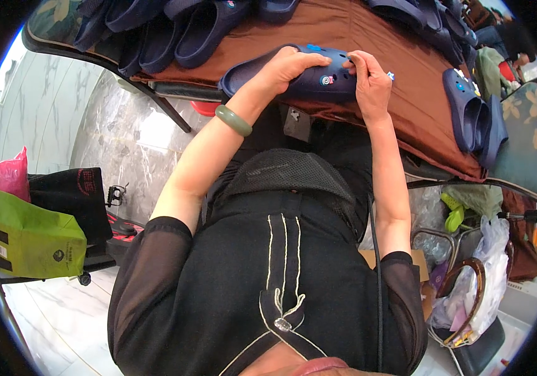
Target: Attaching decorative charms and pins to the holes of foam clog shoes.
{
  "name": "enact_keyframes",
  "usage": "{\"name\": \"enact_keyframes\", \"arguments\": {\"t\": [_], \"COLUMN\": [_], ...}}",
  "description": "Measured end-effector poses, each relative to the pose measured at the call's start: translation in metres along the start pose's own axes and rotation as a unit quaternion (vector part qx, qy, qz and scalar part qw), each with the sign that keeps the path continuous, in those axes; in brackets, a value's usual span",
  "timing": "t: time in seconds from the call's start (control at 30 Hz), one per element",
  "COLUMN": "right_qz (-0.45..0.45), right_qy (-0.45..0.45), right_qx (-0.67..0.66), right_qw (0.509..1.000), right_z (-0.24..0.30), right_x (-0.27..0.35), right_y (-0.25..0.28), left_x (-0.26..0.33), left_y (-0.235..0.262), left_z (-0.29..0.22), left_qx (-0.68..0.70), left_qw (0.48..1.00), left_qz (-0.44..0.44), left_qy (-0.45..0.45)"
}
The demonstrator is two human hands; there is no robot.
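A dark blue foam clog [311, 80] lies at the near edge of a table covered in brown cloth [344, 28]. My left hand [290, 66] grips the clog's upper from the left side. My right hand [369, 78] pinches at the toe holes, next to a small round charm [327, 80] and a blue charm [313, 47] fixed in the holes. A green bangle [233, 120] sits on my left wrist.
Several more dark blue clogs [174, 31] are stacked at the table's far left, others [475, 113] at the right edge. A green bag [33, 241] and a pink bag [2, 178] stand on the marble floor at left. Plastic bags and a chair [469, 301] crowd the right.
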State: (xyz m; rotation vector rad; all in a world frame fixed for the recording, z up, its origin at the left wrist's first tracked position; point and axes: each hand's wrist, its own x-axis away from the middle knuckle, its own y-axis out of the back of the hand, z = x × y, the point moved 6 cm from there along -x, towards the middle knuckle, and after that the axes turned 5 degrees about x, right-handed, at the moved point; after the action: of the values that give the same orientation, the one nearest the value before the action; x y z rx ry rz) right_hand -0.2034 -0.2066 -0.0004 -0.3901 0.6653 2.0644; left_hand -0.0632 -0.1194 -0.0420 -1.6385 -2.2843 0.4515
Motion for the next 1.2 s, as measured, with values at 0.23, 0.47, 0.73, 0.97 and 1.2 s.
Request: {"name": "enact_keyframes", "arguments": {"t": [0.23,0.47,0.73,0.97,1.2], "right_qz": [-0.018,0.07,0.091,0.043,0.03], "right_qy": [0.217,0.285,0.375,0.402,0.402], "right_qx": [0.165,0.387,0.408,0.41,0.37], "right_qw": [0.962,0.874,0.828,0.818,0.837], "right_z": [0.024,0.042,0.043,0.043,0.042], "right_x": [0.016,0.023,0.027,0.035,0.039], "right_y": [0.002,-0.024,-0.031,-0.036,-0.035], "left_x": [-0.001,0.0,0.011,0.013,0.017], "left_y": [0.001,0.001,0.002,0.0,-0.004], "left_z": [-0.007,-0.008,0.001,0.001,-0.001], "left_qx": [-0.095,-0.076,-0.004,0.017,0.03], "left_qw": [0.994,0.996,0.998,0.998,0.998], "left_qz": [-0.059,-0.011,-0.015,-0.006,-0.005], "left_qy": [-0.011,-0.034,-0.065,-0.054,-0.054]}}
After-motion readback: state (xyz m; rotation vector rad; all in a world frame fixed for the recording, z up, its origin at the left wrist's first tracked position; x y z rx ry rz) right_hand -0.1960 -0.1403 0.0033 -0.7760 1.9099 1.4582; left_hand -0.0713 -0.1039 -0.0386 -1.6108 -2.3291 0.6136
